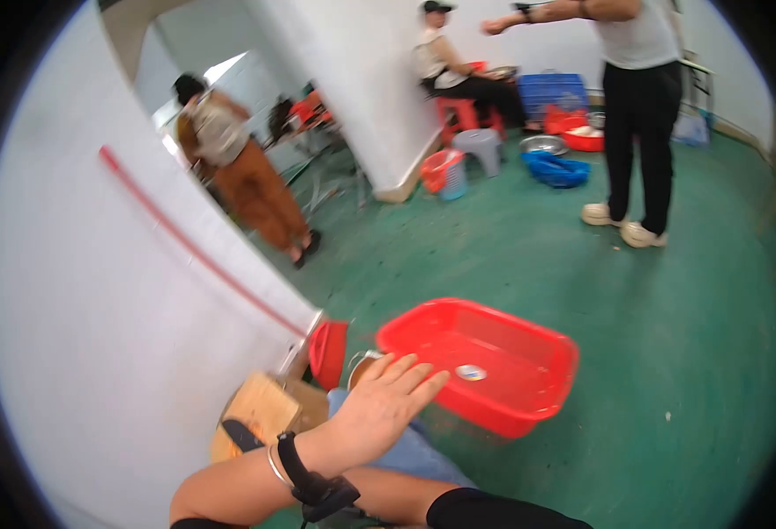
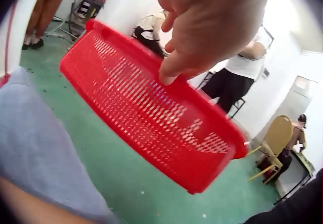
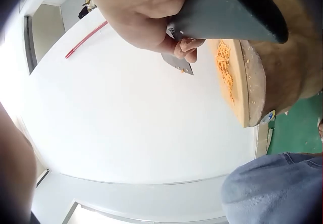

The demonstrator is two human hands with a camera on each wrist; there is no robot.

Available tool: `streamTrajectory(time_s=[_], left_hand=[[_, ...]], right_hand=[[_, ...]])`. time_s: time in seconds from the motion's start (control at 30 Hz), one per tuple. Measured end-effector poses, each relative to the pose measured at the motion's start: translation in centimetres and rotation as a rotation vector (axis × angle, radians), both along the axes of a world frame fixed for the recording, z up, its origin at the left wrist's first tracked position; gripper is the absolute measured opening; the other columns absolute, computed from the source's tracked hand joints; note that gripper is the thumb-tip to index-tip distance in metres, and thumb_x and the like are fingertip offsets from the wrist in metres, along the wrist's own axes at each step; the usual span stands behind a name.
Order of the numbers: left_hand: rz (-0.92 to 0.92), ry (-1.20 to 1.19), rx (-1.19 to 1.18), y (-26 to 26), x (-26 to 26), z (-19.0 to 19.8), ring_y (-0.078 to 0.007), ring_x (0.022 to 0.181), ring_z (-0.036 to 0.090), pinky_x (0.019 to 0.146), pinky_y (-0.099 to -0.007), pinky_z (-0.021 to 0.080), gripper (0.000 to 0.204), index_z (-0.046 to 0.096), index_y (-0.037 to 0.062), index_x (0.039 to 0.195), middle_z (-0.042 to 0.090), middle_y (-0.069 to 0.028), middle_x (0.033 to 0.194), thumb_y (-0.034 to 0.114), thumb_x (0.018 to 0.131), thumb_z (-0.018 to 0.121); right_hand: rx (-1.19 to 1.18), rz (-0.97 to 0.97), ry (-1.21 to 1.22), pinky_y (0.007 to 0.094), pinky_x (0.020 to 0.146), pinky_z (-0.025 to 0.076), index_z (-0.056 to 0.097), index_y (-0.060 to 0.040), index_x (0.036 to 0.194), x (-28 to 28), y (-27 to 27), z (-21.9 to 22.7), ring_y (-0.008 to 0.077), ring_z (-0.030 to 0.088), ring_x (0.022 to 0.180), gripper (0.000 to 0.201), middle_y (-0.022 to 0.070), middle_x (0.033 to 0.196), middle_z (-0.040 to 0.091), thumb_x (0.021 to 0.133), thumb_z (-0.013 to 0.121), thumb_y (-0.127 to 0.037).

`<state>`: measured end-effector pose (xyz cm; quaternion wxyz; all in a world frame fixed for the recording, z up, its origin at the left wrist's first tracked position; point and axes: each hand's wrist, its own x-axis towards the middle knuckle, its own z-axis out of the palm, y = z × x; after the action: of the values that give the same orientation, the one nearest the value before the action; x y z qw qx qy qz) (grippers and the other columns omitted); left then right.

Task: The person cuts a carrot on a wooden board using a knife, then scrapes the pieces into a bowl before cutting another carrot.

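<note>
My left hand holds a red plastic basket by its near rim. In the head view its fingers extend over the rim; the left wrist view shows the thumb against the perforated outer side. Inside the basket is a small round label. My right hand grips a dark grey knife, orange bits stuck to its metal end. Close by, a wooden cutting board bears orange shreds. My left forearm hides the right hand in the head view.
A long red pole leans on the white wall, above a red dustpan. One person stands on the green floor, another sits behind, a third stands left. Basins, a grey stool and a bucket stand farther back.
</note>
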<state>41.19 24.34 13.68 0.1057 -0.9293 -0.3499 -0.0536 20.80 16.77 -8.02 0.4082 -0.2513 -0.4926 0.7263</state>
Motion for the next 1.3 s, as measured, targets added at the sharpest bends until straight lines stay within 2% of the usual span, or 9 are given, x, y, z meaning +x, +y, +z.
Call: streamTrajectory(time_s=[0.2,0.27,0.4,0.43,0.57,0.73,0.9,1.1,1.3], left_hand=[[0.414,-0.027,0.040,-4.2,-9.0,5.3,-0.0285,0.099,0.055,0.086,-0.0366,0.044,0.021,0.057,0.0020,0.094,0.057,-0.0134,0.098,0.009,0.074,0.058],[0.552,-0.128,0.082,-7.2,-15.1,7.5,-0.0317,0.092,0.056,0.079,-0.0382,0.047,0.020,0.060,0.0033,0.093,0.059,-0.0131,0.096,0.009,0.074,0.060],[0.972,-0.299,0.175,-14.2,-27.3,8.0,-0.0318,0.084,0.059,0.074,-0.0382,0.047,0.017,0.063,0.0026,0.092,0.063,-0.0139,0.091,0.012,0.079,0.061],[1.070,-0.318,0.184,-16.9,-26.6,4.3,-0.0313,0.083,0.060,0.073,-0.0376,0.048,0.016,0.064,0.0028,0.092,0.063,-0.0141,0.090,0.012,0.080,0.060],[1.421,-0.538,-0.003,-23.5,-38.7,-5.5,-0.0280,0.078,0.064,0.070,-0.0359,0.050,0.020,0.066,0.0018,0.093,0.066,-0.0159,0.083,0.016,0.080,0.061],[1.576,-0.692,-0.170,-23.5,-43.8,-13.6,-0.0291,0.079,0.065,0.070,-0.0354,0.050,0.020,0.067,0.0020,0.092,0.066,-0.0173,0.085,0.017,0.079,0.062],[1.567,-0.737,-0.093,-21.1,-46.0,-17.5,-0.0335,0.084,0.062,0.074,-0.0398,0.049,0.021,0.066,0.0037,0.095,0.064,-0.0176,0.089,0.016,0.078,0.063],[1.514,-0.732,-0.026,-17.8,-48.0,-20.2,-0.0345,0.091,0.057,0.078,-0.0416,0.047,0.026,0.062,0.0033,0.100,0.058,-0.0181,0.093,0.014,0.076,0.064],[1.518,-0.738,-0.014,-16.6,-48.8,-20.4,-0.0343,0.089,0.056,0.078,-0.0415,0.047,0.022,0.063,0.0016,0.095,0.058,-0.0172,0.091,0.013,0.077,0.063]], right_hand=[[-0.064,0.413,-0.059,0.0272,0.041,0.044,0.050,-0.0004,0.101,3.2,6.6,2.9,0.0145,0.055,0.049,0.017,0.0082,0.066,0.059,0.086,0.050,-0.008],[-0.089,0.507,-0.090,0.0272,0.041,0.044,0.050,-0.0001,0.101,0.4,1.7,3.5,0.0145,0.055,0.050,0.017,0.0084,0.067,0.059,0.086,0.051,-0.008],[-0.102,0.604,-0.208,0.0236,0.041,0.041,0.051,-0.0031,0.096,-0.6,2.3,6.1,0.0094,0.050,0.048,0.013,0.0052,0.065,0.056,0.087,0.054,-0.012],[-0.080,0.602,-0.186,0.0233,0.041,0.041,0.052,-0.0030,0.096,1.6,1.9,2.9,0.0093,0.050,0.048,0.012,0.0050,0.066,0.056,0.087,0.054,-0.012],[0.042,0.532,-0.281,0.0231,0.044,0.041,0.052,-0.0027,0.096,-1.9,3.0,5.1,0.0091,0.050,0.049,0.012,0.0046,0.068,0.057,0.088,0.053,-0.012],[0.155,0.598,-0.452,0.0226,0.045,0.042,0.051,-0.0022,0.099,-6.1,4.6,7.9,0.0092,0.051,0.049,0.015,0.0047,0.068,0.058,0.088,0.053,-0.012],[0.659,0.557,-0.683,0.0359,0.058,0.047,0.053,0.0004,0.097,-9.4,5.2,7.4,0.0235,0.061,0.061,0.017,0.0129,0.068,0.060,0.085,0.054,-0.012],[0.703,0.491,-0.696,0.0429,0.065,0.046,0.053,0.0010,0.098,-11.6,6.8,5.7,0.0382,0.059,0.073,0.020,0.0223,0.076,0.060,0.084,0.056,-0.013],[0.620,0.600,-0.710,0.0451,0.066,0.045,0.052,0.0006,0.099,-12.2,6.8,7.2,0.0417,0.058,0.076,0.021,0.0251,0.078,0.059,0.084,0.056,-0.013]])
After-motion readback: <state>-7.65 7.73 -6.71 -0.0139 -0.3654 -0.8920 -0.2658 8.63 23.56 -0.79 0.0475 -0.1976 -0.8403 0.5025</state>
